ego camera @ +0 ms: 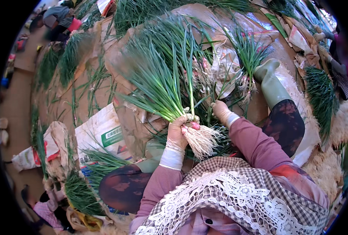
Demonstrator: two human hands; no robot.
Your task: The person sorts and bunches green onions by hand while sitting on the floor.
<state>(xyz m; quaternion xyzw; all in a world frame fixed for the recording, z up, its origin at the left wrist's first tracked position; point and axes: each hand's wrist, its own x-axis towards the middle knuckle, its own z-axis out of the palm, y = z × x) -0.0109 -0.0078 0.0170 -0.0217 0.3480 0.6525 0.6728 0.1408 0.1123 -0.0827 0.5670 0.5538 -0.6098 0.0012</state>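
Observation:
My left hand [178, 129], in a pale thin glove, grips a bunch of green onions [165, 98] just above its reddish bulbs. The long green leaves fan up and away, and the white roots [201, 141] hang toward my lap. To the right, my right hand [221, 111], gloved too, is closed around what look like thin dark stalks or leaves; its fingertips are partly hidden. Beyond both hands lies a larger heap of green onions [162, 38] with reddish bulbs. A smaller bunch [248, 55] rests near my boot, its roots toward me.
My green rubber boot [272, 82] is at the right. Printed woven sacks [99, 126] lie at the left, with loose leaves around. Another onion pile [320, 94] lies far right. Co-workers are at the upper left [59, 22], lower left [50, 208] and right edge [340, 64].

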